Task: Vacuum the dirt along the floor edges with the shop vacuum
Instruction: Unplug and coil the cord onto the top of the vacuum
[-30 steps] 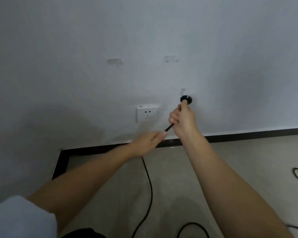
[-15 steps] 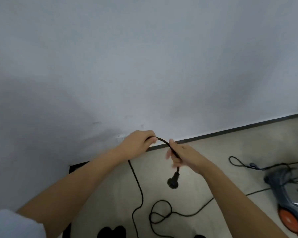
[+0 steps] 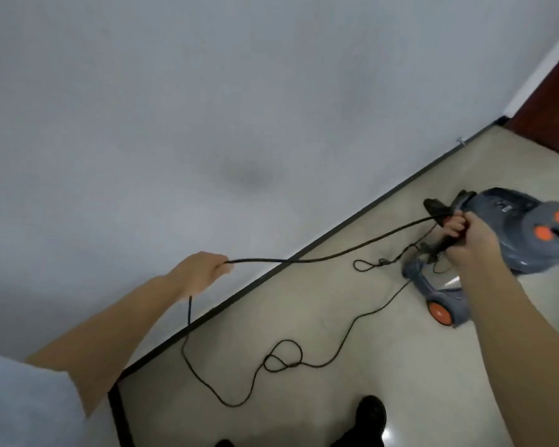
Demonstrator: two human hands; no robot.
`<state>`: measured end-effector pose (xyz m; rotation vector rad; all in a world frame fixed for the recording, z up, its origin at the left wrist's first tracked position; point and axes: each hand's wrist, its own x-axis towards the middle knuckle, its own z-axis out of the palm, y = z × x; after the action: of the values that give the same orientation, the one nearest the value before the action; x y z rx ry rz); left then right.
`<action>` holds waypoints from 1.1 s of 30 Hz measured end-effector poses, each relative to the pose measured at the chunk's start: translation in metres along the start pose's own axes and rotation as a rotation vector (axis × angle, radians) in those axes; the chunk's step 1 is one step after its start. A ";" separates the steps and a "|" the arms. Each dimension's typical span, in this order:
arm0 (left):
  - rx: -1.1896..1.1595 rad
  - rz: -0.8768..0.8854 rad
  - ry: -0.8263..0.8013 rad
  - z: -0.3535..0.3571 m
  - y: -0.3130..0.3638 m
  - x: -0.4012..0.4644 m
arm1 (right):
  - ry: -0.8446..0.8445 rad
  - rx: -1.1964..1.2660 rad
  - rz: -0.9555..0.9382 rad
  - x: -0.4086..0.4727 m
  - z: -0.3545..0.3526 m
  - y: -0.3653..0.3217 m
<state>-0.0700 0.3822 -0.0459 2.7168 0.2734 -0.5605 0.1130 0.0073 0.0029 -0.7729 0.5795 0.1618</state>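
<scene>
Pale grey wall (image 3: 207,108) fills the upper left; black baseboard (image 3: 304,250) runs diagonally from 7 o'clock up to 2 o'clock, w/ beige tile floor (image 3: 400,382) below it. Dark red door (image 3: 555,101) at the far 2 o'clock corner.

Shop vacuum (image 3: 510,233), grey w/ orange wheels, sits on the floor at 3 o'clock, near the baseboard. Its black power cord (image 3: 336,253) is stretched in the air between both hands; the rest lies in loose loops on the tile toward 6 o'clock.

Left hand (image 3: 200,269) at 9 o'clock, fingers curled round the cord, a short length hanging below it. Right hand (image 3: 465,233) at 3 o'clock, just in front of the vacuum, fist closed on the cord and, it seems, the plug end – blurred, can't be sure. Black shoe (image 3: 368,414) at 6 o'clock.

Step, as I read it: cord handling, not vacuuming. Cord isn't plugged in here; no socket in view. Whether it's being unwound before or gathered after, can't tell from this alone.

Next move needs: both grips kept firm, slack taken hand over hand w/o tightening the floor loop into a knot, and feet kept clear of the cord.
</scene>
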 end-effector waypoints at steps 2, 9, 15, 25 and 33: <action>0.285 0.256 -0.157 -0.007 0.068 -0.001 | -0.083 -0.365 -0.143 -0.029 0.008 0.003; 0.244 0.492 0.106 -0.042 0.261 0.023 | -0.649 -1.413 -0.200 -0.079 -0.001 -0.008; -0.486 0.372 0.152 -0.036 0.296 0.042 | -0.624 -1.031 0.029 -0.054 -0.045 -0.118; -0.435 0.136 0.078 -0.023 0.225 0.051 | 0.246 -0.304 -0.343 -0.004 -0.112 -0.236; 0.392 0.729 -0.067 -0.035 0.384 0.039 | -0.328 -1.287 -0.445 -0.049 -0.028 -0.106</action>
<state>0.0752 0.0471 0.0831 2.8577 -0.8967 -0.5116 0.0961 -0.0846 0.0791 -2.0481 -0.1016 0.2396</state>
